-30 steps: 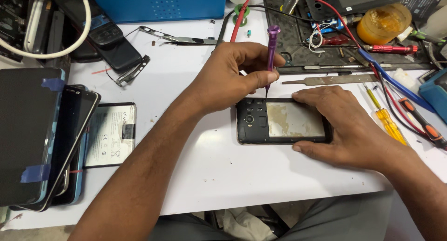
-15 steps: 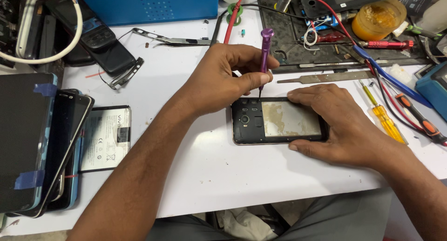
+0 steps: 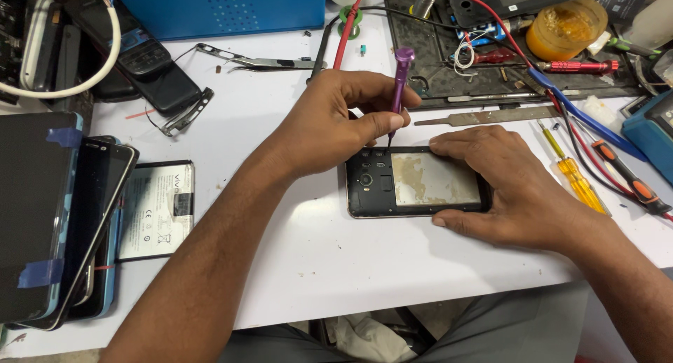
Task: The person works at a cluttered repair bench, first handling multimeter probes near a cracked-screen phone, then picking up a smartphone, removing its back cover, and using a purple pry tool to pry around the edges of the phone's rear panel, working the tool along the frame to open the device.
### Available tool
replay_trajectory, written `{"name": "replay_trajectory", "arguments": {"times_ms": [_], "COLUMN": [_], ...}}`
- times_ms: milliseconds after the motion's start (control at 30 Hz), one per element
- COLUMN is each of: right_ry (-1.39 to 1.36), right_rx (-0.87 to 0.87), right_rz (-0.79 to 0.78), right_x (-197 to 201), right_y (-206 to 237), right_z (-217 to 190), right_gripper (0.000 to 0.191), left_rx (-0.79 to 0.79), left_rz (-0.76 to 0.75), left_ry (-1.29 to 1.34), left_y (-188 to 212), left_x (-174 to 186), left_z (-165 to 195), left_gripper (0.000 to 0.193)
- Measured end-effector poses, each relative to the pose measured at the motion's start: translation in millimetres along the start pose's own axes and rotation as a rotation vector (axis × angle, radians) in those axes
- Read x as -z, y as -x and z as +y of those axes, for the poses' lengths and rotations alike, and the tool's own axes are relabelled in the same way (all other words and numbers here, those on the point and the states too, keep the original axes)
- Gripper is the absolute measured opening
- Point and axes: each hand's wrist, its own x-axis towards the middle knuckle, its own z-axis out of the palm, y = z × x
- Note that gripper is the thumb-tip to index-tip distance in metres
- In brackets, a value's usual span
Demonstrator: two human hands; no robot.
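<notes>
Right now an opened black phone (image 3: 413,183) lies flat on the white table (image 3: 315,265), back side up, with its cover off and a pale, stained metal plate showing in the middle. The left hand (image 3: 336,128) is closed around a purple screwdriver (image 3: 397,97), holding it nearly upright with the tip set on the phone's upper edge, close to the camera end. The right hand (image 3: 505,184) lies over the phone's other end, fingers spread along the top edge and thumb along the bottom edge, pinning it to the table.

Just right of the phone, beyond the right hand, lie a yellow screwdriver (image 3: 575,177) and an orange-handled one (image 3: 627,181). Behind the phone sits a dark work mat (image 3: 491,76) with a red screwdriver (image 3: 575,66), wires and an amber jar (image 3: 564,28). Left of the phone, well apart, a flat battery (image 3: 155,210) lies beside a stack of phones (image 3: 63,223). Farther back on that side stands a blue box (image 3: 224,9).
</notes>
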Motion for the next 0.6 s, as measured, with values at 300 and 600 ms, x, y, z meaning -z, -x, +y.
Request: {"name": "replay_trajectory", "arguments": {"times_ms": [300,600], "right_ry": [-0.084,0.588], "right_rx": [-0.007,-0.058], "right_rz": [0.033,0.077], "right_x": [29.6,57.5], "right_y": [-17.9,-70.4], "right_z": [-10.8,-49.3], "right_gripper": [0.067,0.047], "left_rx": [0.068,-0.003], "left_rz": [-0.084,-0.124], "left_ry": [0.000,-0.046], "left_y": [0.5,0.3], "left_x": [-8.1,-6.8], "left_z": [1.9,1.7], "left_gripper": [0.022,0.022]}}
